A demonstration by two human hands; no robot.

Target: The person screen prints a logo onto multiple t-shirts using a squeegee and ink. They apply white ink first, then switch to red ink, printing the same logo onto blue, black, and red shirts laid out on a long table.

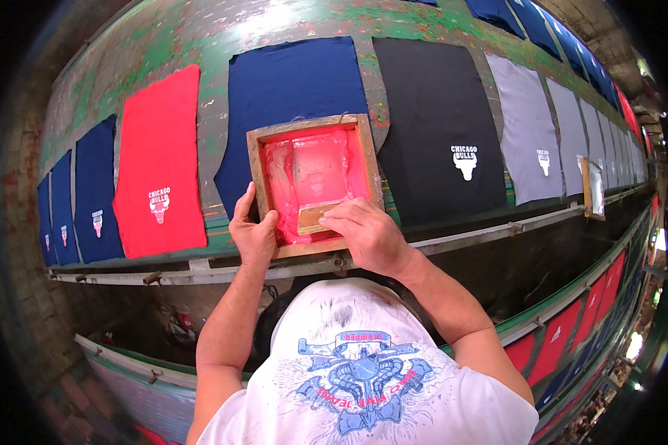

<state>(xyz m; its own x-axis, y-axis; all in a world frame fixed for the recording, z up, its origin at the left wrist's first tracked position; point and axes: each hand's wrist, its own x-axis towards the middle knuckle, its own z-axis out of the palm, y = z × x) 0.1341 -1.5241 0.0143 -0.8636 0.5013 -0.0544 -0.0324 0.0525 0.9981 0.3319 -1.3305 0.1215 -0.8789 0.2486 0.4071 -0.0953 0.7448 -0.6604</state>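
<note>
A wooden-framed printing screen [312, 127] lies over the lower part of a navy fabric panel [297, 78]. Red ink [280, 174] is smeared across its mesh, and a faint design shows through the middle. My left hand [254, 231] is closed around the left rail of the frame, near its lower corner. In my right hand [371, 236] is a wooden squeegee [313, 216], gripped at its right end. The squeegee rests inside the frame at the near end, its blade edge hidden. The print area under the screen cannot be seen.
On the long, paint-stained table [163, 44] lie a printed red panel [159, 141], a black panel [434, 111], and several grey and navy ones. A metal rail [460, 241] runs along the near edge. Another small frame [592, 189] leans at the right. A second table stands behind me.
</note>
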